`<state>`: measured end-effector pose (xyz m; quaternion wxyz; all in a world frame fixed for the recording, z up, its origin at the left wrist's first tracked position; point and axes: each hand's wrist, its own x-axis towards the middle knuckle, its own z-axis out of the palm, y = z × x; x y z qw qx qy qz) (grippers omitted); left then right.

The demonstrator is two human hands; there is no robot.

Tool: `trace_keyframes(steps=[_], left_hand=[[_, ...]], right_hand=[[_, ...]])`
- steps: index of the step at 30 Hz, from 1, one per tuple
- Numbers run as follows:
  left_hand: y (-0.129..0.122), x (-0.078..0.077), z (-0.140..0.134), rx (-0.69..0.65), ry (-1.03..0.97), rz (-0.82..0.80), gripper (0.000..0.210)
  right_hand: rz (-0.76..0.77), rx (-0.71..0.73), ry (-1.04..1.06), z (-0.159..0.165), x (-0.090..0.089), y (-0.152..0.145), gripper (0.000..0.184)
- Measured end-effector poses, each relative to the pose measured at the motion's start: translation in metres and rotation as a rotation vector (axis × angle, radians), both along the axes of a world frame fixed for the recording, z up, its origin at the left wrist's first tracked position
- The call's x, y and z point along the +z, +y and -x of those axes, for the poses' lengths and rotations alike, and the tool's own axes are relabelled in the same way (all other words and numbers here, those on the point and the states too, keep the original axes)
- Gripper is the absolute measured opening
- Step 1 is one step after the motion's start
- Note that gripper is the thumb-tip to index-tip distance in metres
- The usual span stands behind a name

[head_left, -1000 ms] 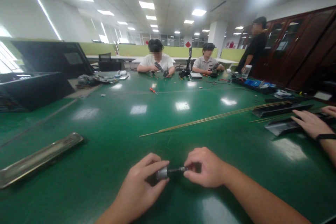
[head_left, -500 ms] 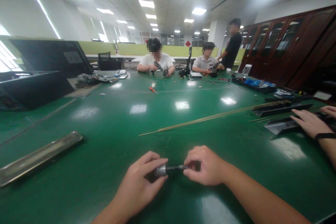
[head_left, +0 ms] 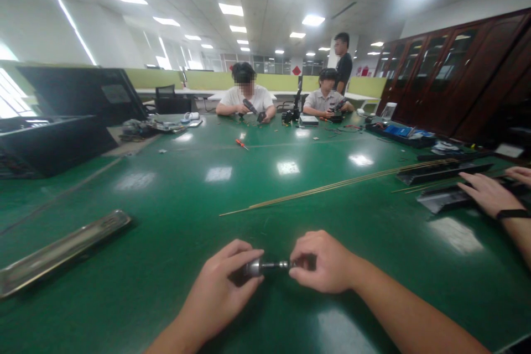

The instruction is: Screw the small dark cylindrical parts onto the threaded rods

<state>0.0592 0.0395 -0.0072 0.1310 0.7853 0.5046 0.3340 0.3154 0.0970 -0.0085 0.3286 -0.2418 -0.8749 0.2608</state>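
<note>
My left hand (head_left: pixel 222 285) is closed around a silver metal cylinder (head_left: pixel 254 267), thumb below and fingers above. A thin dark shaft (head_left: pixel 274 265) sticks out of the cylinder to the right, lying nearly level. Its far end, with bright rings on it, is pinched between the thumb and fingers of my right hand (head_left: pixel 326 265). The fingertips hide that end, and my left palm hides the back of the cylinder. Both hands are low over the green table (head_left: pixel 174 193) near its front.
A long metal tray (head_left: pixel 66 249) lies at left. Thin brass-coloured rods (head_left: pixel 315 191) stretch right toward black channels (head_left: pixel 446 196), where another person's hand (head_left: pixel 489 193) rests. An orange screwdriver (head_left: pixel 241 144) lies farther off. Two people sit across the table; another stands behind.
The shaft now shows bright rings beside my right fingertips where it looked darker before. Both hands have hardly moved. The standing person at the back has shifted left and farther away.
</note>
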Motion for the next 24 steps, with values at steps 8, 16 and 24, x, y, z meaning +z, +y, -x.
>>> trace_keyframes(steps=[8, 16, 24], left_hand=[[0.001, 0.0, 0.001, 0.007, -0.008, 0.031, 0.029], [0.004, 0.005, 0.004, 0.046, -0.02, 0.033, 0.023], [0.016, 0.011, 0.033, 0.328, -0.139, 0.156, 0.041]], right_hand=[[0.02, 0.01, -0.012, -0.001, 0.002, 0.001, 0.009], [0.052, 0.01, 0.013, -0.002, 0.001, 0.004, 0.008], [0.068, -0.005, -0.003, -0.002, -0.004, 0.008, 0.01]])
